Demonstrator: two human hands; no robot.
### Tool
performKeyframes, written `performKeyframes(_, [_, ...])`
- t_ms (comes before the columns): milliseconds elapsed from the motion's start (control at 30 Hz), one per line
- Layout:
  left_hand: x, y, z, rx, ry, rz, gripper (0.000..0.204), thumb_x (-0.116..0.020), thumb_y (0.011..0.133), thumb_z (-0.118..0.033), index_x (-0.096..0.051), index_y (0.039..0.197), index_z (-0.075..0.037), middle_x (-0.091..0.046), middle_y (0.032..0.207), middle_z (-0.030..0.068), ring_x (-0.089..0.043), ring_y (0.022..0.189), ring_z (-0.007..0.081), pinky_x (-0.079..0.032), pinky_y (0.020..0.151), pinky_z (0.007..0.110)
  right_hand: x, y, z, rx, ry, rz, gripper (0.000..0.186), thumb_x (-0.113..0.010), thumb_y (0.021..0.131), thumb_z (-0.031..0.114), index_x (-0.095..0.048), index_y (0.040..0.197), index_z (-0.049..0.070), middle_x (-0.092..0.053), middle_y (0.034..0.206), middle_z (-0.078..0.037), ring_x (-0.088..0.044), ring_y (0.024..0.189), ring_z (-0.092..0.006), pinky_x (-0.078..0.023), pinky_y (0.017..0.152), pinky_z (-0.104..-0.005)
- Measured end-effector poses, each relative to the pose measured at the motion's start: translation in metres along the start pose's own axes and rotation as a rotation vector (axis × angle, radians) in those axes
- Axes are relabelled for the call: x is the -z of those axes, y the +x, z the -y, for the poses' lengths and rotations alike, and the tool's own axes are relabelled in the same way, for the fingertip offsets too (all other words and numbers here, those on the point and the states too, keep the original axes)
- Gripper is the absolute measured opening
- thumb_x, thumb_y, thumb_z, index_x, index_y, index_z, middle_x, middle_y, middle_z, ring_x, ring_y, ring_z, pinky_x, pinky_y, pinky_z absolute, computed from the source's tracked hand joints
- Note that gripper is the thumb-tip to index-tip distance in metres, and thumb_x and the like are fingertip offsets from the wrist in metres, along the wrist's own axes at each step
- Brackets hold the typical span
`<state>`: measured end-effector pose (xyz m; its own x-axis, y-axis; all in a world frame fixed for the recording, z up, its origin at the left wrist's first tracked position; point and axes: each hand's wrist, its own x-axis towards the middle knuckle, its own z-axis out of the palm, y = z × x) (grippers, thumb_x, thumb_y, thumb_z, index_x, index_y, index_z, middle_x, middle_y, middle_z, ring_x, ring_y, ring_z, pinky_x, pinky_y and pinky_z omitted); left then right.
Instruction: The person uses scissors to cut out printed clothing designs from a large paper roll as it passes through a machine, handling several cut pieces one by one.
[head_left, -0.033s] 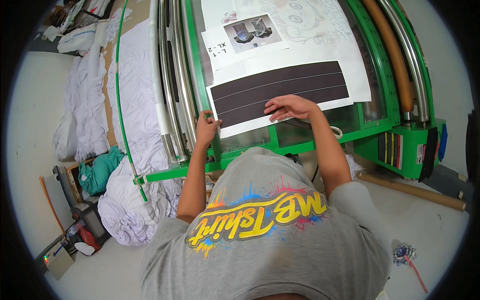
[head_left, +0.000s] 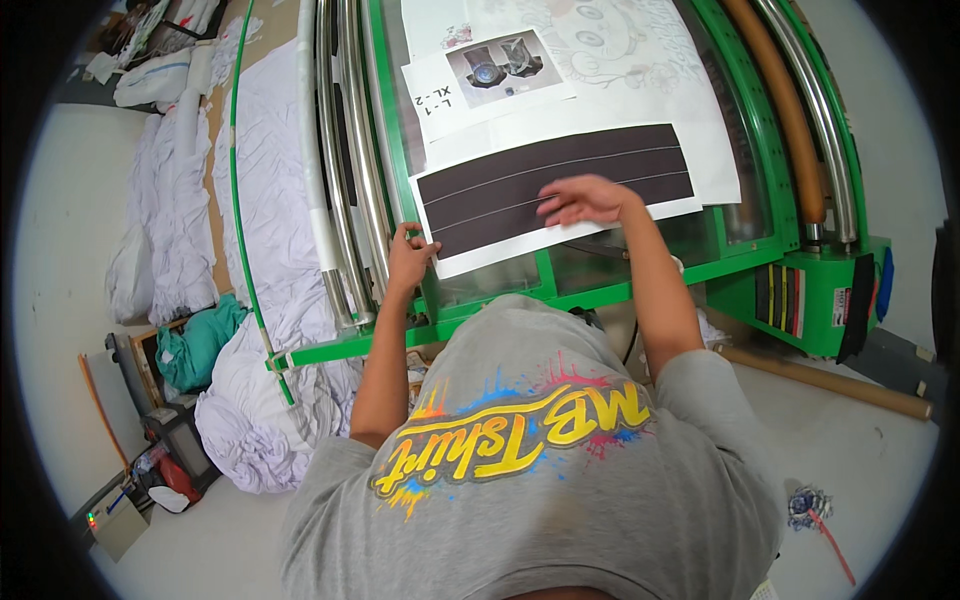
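A wide sheet (head_left: 500,200) printed black, with thin white lines and a white border, lies on a green-framed machine bed. My left hand (head_left: 409,260) pinches its near left corner between thumb and fingers. Over the sheet's near edge, right of its middle, is my right hand (head_left: 588,201), fingers stretched out and slightly blurred, holding nothing. Whether its fingertips touch the paper I cannot tell. Beyond the black sheet lies a white paper with a colour photo (head_left: 505,68) of dark wristwatches. A large pale drawing sheet (head_left: 640,105) spreads under and behind both.
Metal rollers (head_left: 355,160) run along the machine's left side; a brown roller (head_left: 788,120) is at the right. The green frame's front bar (head_left: 590,293) crosses before me. White fabric (head_left: 265,150) hangs and heaps at left. A cardboard tube (head_left: 830,382) lies on the floor.
My right hand has shifted slightly to the right, its fingers now blurred. The black sheet and my left hand have moved slightly left.
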<state>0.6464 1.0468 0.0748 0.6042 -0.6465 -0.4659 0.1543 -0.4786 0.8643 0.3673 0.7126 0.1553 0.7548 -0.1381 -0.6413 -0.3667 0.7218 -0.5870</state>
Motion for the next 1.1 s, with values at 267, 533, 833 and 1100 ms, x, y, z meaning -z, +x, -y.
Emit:
performKeyframes(267, [0.014, -0.001, -0.003, -0.001, -0.030, 0.016, 0.047, -0.082, 0.093, 0.000, -0.054, 0.131, -0.005, -0.066, 0.081, -0.0011, -0.064, 0.070, 0.0105, -0.053, 0.063, 0.028, 0.088, 0.021, 0.028, 0.596, 0.222, -0.571, 0.032, -0.064, 0.109, 0.024, -0.064, 0.128, -0.001, -0.076, 0.121, -0.022, -0.075, 0.100, -0.0328, -0.063, 0.093, -0.0446])
performKeyframes(533, [0.019, -0.005, -0.005, -0.003, 0.059, -0.034, 0.050, -0.084, 0.092, -0.010, -0.056, 0.133, -0.004, -0.061, 0.076, -0.0009, -0.063, 0.067, 0.0127, -0.050, 0.063, 0.030, 0.058, 0.044, 0.004, 0.823, -0.268, -1.160, 0.032, -0.073, 0.102, 0.014, -0.068, 0.130, -0.001, -0.078, 0.115, -0.016, -0.078, 0.097, -0.0281, -0.061, 0.085, -0.0421])
performKeyframes(833, [-0.045, -0.025, -0.067, -0.625, 0.877, -0.258, 0.064, -0.082, 0.095, -0.032, -0.061, 0.153, -0.011, -0.048, 0.166, 0.0194, -0.047, 0.153, 0.0401, -0.040, 0.121, 0.054, 0.029, 0.045, -0.017, 0.811, -1.215, -0.853, 0.020, -0.078, 0.094, 0.014, -0.080, 0.112, 0.006, -0.071, 0.105, -0.012, -0.070, 0.101, -0.0331, -0.058, 0.090, -0.0442])
performKeyframes(1100, [-0.100, -0.005, -0.069, -0.476, 1.073, 0.022, 0.083, -0.072, 0.100, -0.057, -0.037, 0.173, -0.040, -0.019, 0.186, 0.0070, -0.017, 0.171, 0.0332, -0.019, 0.129, 0.073, 0.020, 0.045, -0.026, 0.899, -1.383, -0.902, 0.016, -0.078, 0.093, 0.014, -0.079, 0.105, 0.004, -0.071, 0.109, -0.012, -0.069, 0.108, -0.0339, -0.057, 0.096, -0.0470])
